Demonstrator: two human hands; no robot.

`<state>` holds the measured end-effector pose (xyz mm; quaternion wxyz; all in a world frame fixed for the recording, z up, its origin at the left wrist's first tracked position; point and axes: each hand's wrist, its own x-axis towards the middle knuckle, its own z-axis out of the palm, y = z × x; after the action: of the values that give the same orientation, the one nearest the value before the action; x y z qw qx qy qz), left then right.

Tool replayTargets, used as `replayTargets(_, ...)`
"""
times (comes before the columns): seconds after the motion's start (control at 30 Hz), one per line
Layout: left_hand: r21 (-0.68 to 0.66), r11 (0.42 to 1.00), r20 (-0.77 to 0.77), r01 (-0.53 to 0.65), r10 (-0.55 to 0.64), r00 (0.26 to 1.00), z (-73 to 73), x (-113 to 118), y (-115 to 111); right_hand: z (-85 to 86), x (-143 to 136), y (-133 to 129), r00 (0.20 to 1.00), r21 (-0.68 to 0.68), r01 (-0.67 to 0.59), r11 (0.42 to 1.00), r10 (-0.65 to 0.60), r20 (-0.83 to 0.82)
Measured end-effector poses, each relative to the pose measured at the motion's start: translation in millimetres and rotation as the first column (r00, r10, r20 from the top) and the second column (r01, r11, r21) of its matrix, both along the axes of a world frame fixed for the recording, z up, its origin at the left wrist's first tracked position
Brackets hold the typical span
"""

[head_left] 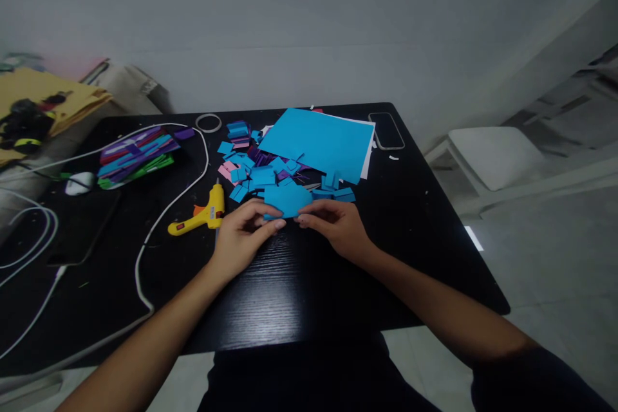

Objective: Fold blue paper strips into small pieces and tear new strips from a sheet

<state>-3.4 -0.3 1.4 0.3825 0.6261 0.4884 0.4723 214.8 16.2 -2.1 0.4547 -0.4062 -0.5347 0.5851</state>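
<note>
Between my two hands is a small piece of blue paper [288, 199], raised a little over the black table. The thumb and fingers of my left hand [245, 230] pinch its left side. On its right side, my right hand [337, 224] pinches the lower corner. Just beyond the piece lies a heap of cut and folded blue paper bits [263, 175], with some pink and purple ones among them. A large blue sheet [321, 141] rests behind, over white paper. To the left of my left hand a yellow glue gun [205, 214] lies on its side.
A white cable [167, 209] curves across the black table [347, 296] on the left. Bundled coloured strips [138, 154], a tape ring [208, 122] and a dark phone [87, 232] lie there too. Another phone [386, 131] is at the back right. A white stool [495, 154] stands beyond the right edge.
</note>
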Motion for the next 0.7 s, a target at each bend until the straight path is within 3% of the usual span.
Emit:
replayTargets(0.1, -0.012, 1.000, 0.016, -0.012, 0.012, 1.000, 1.1, 2.9, -1.3, 0.1, -2.1, -1.8, 0.999, -0.017, 0.016, 1.000, -0.017, -0.032)
replayTargets(0.37, -0.063, 0.998, 0.262, -0.019, 0.035, 0.964, 3.8, 12.3, -1.7, 1.0, -6.9, -3.1, 0.990, -0.107, 0.046, 0.993, -0.060, -0.127)
replayTargets(0.7, -0.030, 0.998, 0.258, 0.049, -0.040, 0.965, 2.6, 8.7, -1.0, 4.2, -3.6, -0.6, 0.991, -0.105, 0.037, 0.994, -0.050, -0.128)
